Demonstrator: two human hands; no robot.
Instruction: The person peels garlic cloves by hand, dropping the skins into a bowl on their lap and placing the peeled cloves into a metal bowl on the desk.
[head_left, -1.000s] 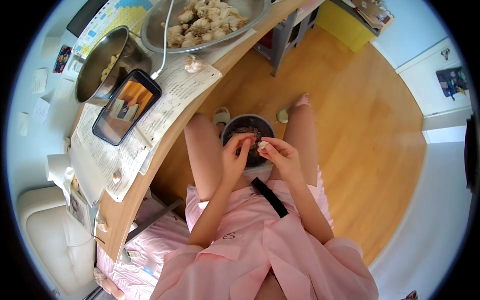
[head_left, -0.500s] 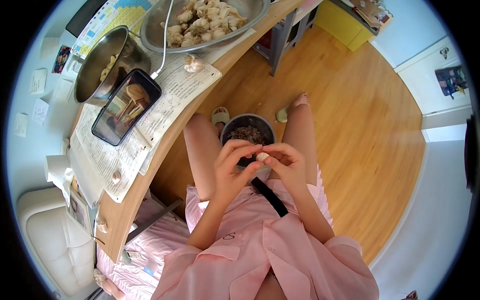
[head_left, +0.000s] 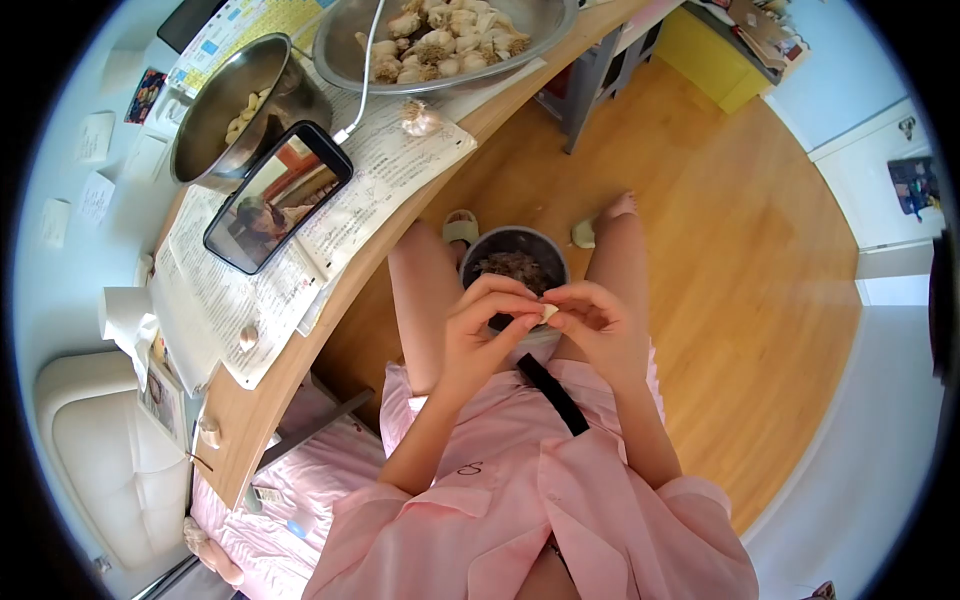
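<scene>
A small whitish garlic clove [head_left: 549,312] is pinched between the fingertips of both hands, above my lap. My left hand [head_left: 492,325] closes its thumb and fingers at the clove's left side. From the right, my right hand [head_left: 598,325] grips the clove with thumb and forefinger. Just beyond the hands, a dark bucket [head_left: 563,262] on the floor between my legs holds brownish peelings. On the desk, a wide metal basin [head_left: 345,72] is full of garlic bulbs, and a steel pot [head_left: 200,140] holds peeled cloves.
A wooden desk [head_left: 330,330] runs along the left, with printed papers [head_left: 375,190]. A phone [head_left: 280,197] with a white cable leans against the pot. One garlic bulb [head_left: 420,120] lies by the basin. A yellow box [head_left: 715,62] stands at the back right.
Both hands have drawn back from over the bucket and come together on the clove. The view has shifted slightly, and the phone's screen picture has changed.
</scene>
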